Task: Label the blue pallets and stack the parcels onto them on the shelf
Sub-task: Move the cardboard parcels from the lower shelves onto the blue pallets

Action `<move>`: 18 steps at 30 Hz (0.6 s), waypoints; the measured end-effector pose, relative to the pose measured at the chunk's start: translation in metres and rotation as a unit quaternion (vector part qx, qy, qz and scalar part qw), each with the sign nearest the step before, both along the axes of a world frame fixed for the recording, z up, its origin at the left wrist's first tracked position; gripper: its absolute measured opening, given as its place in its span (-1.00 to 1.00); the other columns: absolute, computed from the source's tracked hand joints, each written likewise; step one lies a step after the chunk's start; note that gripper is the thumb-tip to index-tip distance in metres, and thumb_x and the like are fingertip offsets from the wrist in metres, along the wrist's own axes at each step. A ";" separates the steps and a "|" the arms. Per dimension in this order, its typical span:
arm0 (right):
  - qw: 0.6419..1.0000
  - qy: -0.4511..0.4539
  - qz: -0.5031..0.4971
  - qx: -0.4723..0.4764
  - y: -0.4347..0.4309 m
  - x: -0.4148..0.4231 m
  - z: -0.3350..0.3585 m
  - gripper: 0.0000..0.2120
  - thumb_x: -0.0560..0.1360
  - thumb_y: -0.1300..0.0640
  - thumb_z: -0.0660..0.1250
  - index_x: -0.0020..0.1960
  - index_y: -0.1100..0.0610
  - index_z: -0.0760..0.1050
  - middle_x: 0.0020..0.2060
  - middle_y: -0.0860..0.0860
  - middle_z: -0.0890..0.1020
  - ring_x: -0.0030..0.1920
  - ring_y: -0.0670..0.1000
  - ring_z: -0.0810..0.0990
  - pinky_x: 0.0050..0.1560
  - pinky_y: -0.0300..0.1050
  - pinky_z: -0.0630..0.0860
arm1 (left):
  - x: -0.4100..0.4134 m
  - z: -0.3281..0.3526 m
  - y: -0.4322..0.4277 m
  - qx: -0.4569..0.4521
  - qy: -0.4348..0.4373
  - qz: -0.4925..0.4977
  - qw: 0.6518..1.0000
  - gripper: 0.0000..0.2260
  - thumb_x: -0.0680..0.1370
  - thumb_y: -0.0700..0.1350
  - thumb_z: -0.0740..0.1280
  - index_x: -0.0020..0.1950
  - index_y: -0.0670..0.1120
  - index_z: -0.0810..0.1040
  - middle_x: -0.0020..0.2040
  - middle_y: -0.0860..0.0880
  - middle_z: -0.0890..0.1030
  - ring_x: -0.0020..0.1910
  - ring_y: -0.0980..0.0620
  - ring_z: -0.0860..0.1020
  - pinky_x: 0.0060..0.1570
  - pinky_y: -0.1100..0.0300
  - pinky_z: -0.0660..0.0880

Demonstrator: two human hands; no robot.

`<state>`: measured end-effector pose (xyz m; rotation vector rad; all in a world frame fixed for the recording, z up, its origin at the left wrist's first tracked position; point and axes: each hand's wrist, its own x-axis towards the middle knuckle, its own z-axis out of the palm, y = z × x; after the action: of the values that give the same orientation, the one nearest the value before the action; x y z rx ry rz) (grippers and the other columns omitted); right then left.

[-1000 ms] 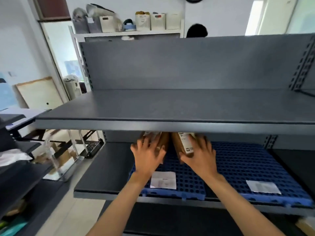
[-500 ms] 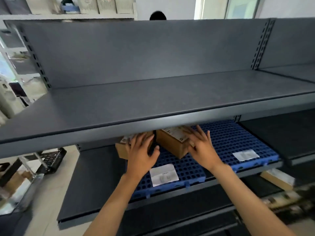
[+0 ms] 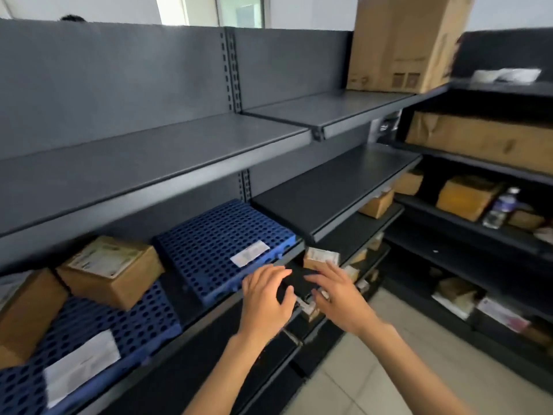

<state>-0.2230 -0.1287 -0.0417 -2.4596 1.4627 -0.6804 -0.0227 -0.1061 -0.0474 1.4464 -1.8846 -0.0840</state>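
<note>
Two blue perforated pallets lie on the middle shelf. The left pallet (image 3: 128, 322) carries a white label (image 3: 80, 366) at its front and two brown cardboard parcels, one upright-flat (image 3: 110, 271) and one at the far left edge (image 3: 27, 313). The right pallet (image 3: 215, 235) bears only a white label (image 3: 250, 253). My left hand (image 3: 266, 298) and my right hand (image 3: 338, 298) hover side by side just right of that pallet's front corner, fingers spread and holding nothing. Beyond them a small labelled parcel (image 3: 321, 257) sits on the lower shelf. A dark blurred shape lies between my hands.
A tall cardboard box (image 3: 401, 43) stands on the top shelf at the right. The side shelving holds more boxes (image 3: 466, 196) and a water bottle (image 3: 501, 209). Several small parcels line the lower shelves. Tiled floor (image 3: 359, 369) lies below.
Both hands have let go of the two parcels on the left pallet and swung right, past the right pallet. The view has turned right with them.
</note>
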 end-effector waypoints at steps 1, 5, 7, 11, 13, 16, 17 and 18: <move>1.000 0.008 -0.015 0.004 0.000 -0.029 -0.008 -0.66 0.56 0.11 0.26 0.33 0.03 0.49 0.41 0.05 0.41 0.50 0.15 0.22 0.54 0.02 0.04 | -0.029 -0.006 -0.009 0.011 -0.010 -0.015 1.000 -0.67 0.52 0.07 0.22 0.24 0.06 0.55 0.22 0.13 0.56 0.30 0.09 0.43 0.27 -0.02 0.33; 0.994 0.044 -0.080 0.063 -0.003 -0.134 -0.037 -0.59 0.57 0.05 0.22 0.42 -0.05 0.39 0.53 0.04 0.21 0.56 0.10 0.00 0.54 -0.02 -0.08 | -0.143 -0.030 -0.039 0.041 -0.034 -0.063 0.997 -0.67 0.50 0.04 0.29 0.26 0.09 0.52 0.22 0.16 0.56 0.31 0.13 0.42 0.28 0.02 0.27; 0.990 0.054 -0.098 0.082 -0.007 -0.177 -0.048 -0.58 0.57 0.04 0.20 0.42 -0.05 0.38 0.54 0.06 0.19 0.56 0.11 -0.01 0.54 -0.02 -0.06 | -0.191 -0.041 -0.048 0.059 -0.034 -0.073 0.995 -0.67 0.49 -0.02 0.35 0.25 0.09 0.53 0.22 0.16 0.56 0.30 0.12 0.43 0.27 0.02 0.26; 0.984 0.041 -0.129 0.114 -0.016 -0.248 -0.065 -0.59 0.58 0.03 0.18 0.42 -0.06 0.38 0.54 0.05 0.19 0.56 0.09 -0.02 0.52 -0.06 -0.04 | -0.257 -0.065 -0.063 0.104 -0.030 -0.080 0.991 -0.69 0.52 -0.04 0.37 0.26 0.09 0.53 0.25 0.16 0.55 0.32 0.12 0.42 0.29 0.02 0.28; 0.981 0.037 -0.138 0.134 -0.028 -0.277 -0.075 -0.59 0.58 0.01 0.16 0.43 -0.09 0.35 0.55 0.04 0.15 0.57 0.08 -0.05 0.52 -0.04 -0.02 | -0.282 -0.076 -0.077 0.131 -0.034 -0.081 0.988 -0.69 0.54 -0.02 0.34 0.29 0.10 0.52 0.26 0.17 0.54 0.33 0.13 0.41 0.32 0.01 0.28; 0.976 0.033 -0.153 0.153 -0.055 -0.319 -0.088 -0.59 0.58 -0.01 0.14 0.43 -0.14 0.31 0.56 0.01 0.13 0.57 0.06 -0.05 0.53 0.02 0.02 | -0.317 -0.092 -0.103 0.160 -0.032 -0.074 0.984 -0.69 0.55 -0.03 0.34 0.30 0.09 0.51 0.26 0.16 0.53 0.33 0.12 0.40 0.31 0.04 0.25; 0.974 0.032 -0.159 0.155 -0.066 -0.332 -0.093 -0.58 0.58 -0.01 0.13 0.43 -0.15 0.30 0.56 0.00 0.13 0.57 0.05 -0.04 0.53 0.03 0.03 | -0.328 -0.098 -0.115 0.167 -0.030 -0.070 0.983 -0.70 0.55 -0.03 0.34 0.29 0.08 0.52 0.26 0.16 0.54 0.32 0.12 0.41 0.30 0.04 0.26; 0.973 0.031 -0.166 0.157 -0.078 -0.344 -0.098 -0.58 0.58 -0.02 0.13 0.44 -0.16 0.28 0.56 -0.01 0.13 0.56 0.05 -0.02 0.52 0.02 0.05 | -0.337 -0.105 -0.126 0.174 -0.029 -0.066 0.982 -0.70 0.55 -0.04 0.35 0.28 0.08 0.53 0.25 0.16 0.54 0.31 0.12 0.42 0.29 0.03 0.28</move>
<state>-0.5672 -0.2070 -0.1395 -2.0382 1.8676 -0.3873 -0.3602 -0.2325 -0.1524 1.5618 -2.0884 -0.4587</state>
